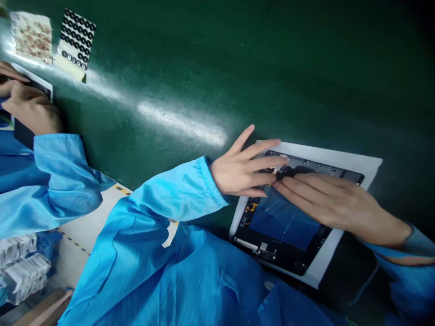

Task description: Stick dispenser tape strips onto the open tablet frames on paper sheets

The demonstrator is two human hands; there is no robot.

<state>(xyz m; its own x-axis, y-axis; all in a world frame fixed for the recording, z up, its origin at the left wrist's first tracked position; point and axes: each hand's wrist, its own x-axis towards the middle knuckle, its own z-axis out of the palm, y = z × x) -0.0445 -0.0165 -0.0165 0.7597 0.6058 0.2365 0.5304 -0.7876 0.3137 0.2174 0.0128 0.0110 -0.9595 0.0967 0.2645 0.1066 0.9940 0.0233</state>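
Note:
An opened tablet (282, 226) with a blue panel inside lies on a white sheet (353, 160) on the green table. My left hand (244, 170) rests on the tablet's upper left part, fingers stretched out flat and spread. My right hand (326, 199) lies flat across the blue panel, fingers pressed together and pointing left. The fingertips of both hands meet near a small white part at the tablet's top edge. Neither hand holds anything that I can see.
A co-worker's hands (27, 106) in blue sleeves work on a dark device at the far left. Two sheets of small parts, one reddish (32, 36) and one with black rings (76, 38), lie at the top left. White stacked trays (23, 267) sit below the table edge.

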